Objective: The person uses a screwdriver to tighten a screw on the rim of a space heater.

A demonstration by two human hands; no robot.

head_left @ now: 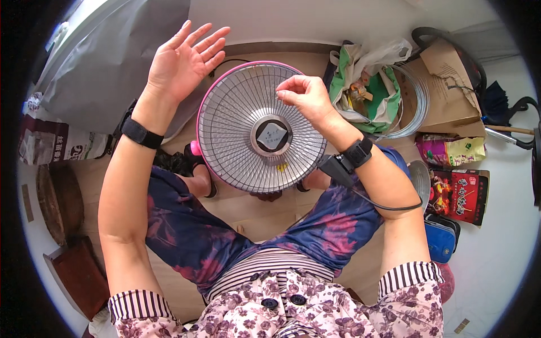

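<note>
A round heater with a pink rim and a wire grille (231, 141) stands between my legs, a silver disc with a dark centre (271, 135) in its middle and small yellow bits low on the grille. My left hand (189, 59) is raised beyond its upper left edge, palm up, fingers spread and empty. My right hand (304, 98) hangs over the upper right of the grille with thumb and forefinger pinched; anything between them is too small to make out. I cannot tell whether it touches the grille. A dark device with a cable (332, 169) is at my right wrist.
At the right are a green-white bag (380, 110), coiled wire (420, 96), cardboard (448, 107), a purple packet (442, 149), a red box (459, 197) and a blue case (438, 236). At the left are a printed sack (56, 141), brown wooden pieces (59, 208) and a grey sheet (107, 67).
</note>
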